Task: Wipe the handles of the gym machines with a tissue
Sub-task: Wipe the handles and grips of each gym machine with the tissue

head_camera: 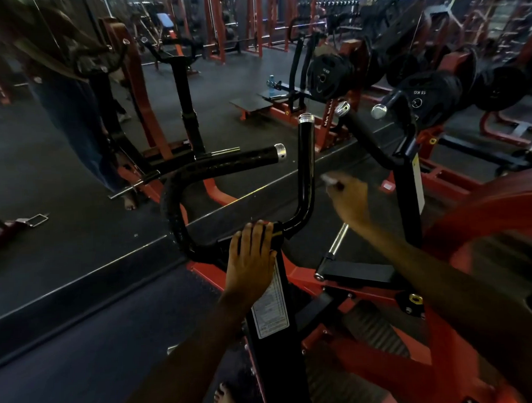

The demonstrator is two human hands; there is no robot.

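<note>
Left hand, fingers straight and together, rests flat on the black upright machine post at frame centre. Right hand, blurred, pinches a small white tissue just right of the black vertical chrome-capped handle, apart from it.

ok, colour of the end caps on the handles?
Silver metal end caps on black handles; clearest in the head view.
</note>
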